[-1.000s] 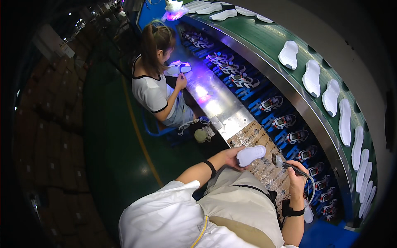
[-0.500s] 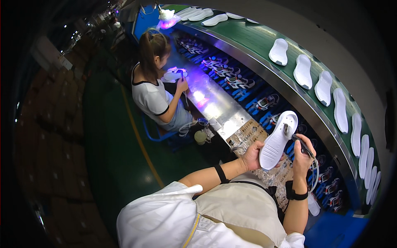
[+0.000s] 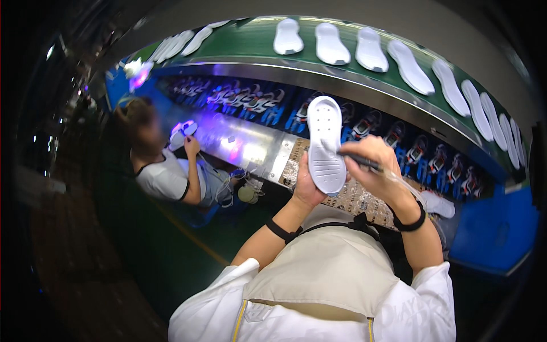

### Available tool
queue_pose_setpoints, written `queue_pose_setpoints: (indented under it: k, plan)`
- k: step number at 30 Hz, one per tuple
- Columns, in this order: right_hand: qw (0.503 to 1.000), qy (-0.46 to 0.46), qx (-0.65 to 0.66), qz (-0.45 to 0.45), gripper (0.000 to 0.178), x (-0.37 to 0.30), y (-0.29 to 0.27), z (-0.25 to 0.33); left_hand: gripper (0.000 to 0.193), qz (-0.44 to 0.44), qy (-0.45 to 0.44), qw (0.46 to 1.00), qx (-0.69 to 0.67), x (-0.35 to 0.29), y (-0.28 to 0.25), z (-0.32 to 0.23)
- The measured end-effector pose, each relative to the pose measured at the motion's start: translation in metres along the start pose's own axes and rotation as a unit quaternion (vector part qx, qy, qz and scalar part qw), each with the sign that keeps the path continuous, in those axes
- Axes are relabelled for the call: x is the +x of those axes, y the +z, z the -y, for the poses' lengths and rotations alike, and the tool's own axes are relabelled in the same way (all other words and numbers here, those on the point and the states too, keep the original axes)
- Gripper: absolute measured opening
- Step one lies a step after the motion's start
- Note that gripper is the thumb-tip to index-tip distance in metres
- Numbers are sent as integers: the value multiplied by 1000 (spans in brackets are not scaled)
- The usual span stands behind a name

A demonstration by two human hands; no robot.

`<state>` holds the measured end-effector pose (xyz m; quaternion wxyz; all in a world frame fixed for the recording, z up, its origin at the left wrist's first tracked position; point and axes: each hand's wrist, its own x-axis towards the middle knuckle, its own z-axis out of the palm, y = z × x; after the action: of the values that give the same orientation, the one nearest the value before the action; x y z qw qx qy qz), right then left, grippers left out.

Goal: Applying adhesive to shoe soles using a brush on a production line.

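Observation:
A white shoe sole [image 3: 326,134] stands tilted up in front of me, its holes and ridges facing me. My left hand [image 3: 307,185] grips its lower left edge, with the thumb along the side. My right hand [image 3: 373,168] is closed around a black-handled brush [image 3: 359,158]. The brush points left at the middle of the sole, just above the ridges. Its tip is blurred, so I cannot tell whether it touches. From the handle a thin pale tube [image 3: 411,191] runs back past my right wrist.
White soles [image 3: 370,50] lie in a row on the green conveyor belt [image 3: 305,57]. Below it, shoe uppers [image 3: 419,147] stand on blue supports. A metal bench [image 3: 259,151] and patterned cardboard [image 3: 370,202] lie before me. Another person [image 3: 165,171] sits at left, handling a sole.
My view has swung to the right, so the belt and the other person appear shifted left. The brush has moved down the sole from the holes toward the ridges. Both hands keep their holds.

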<state>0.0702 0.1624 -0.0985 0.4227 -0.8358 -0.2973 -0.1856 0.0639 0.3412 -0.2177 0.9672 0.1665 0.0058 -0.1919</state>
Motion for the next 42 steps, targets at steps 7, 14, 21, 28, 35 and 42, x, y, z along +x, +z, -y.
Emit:
queue_pose_setpoints:
  k: [7, 14, 21, 28, 35, 42]
  plan:
    - [982, -81, -28, -169, 31, 14, 31, -10, 74, 45, -80, 996, 24, -14, 15, 4]
    - [982, -49, -3, -181, 34, 10, 29, -16, 69, 92, -77, 992, -32, -16, 10, -3]
    - [982, -175, 66, -9, 32, 11, 33, -11, 66, -22, -1, 997, 68, -23, 30, -4]
    - [983, -179, -38, -8, 35, 11, 30, -14, 63, 8, -22, 1000, -8, -6, 20, -10]
    - [987, -62, -56, -137, 40, 2, 31, -11, 67, 22, 0, 1000, 6, -8, 27, -11]
    - [996, -65, -9, -56, 38, 0, 24, 1, 73, 39, 4, 998, -52, 1, 24, -24]
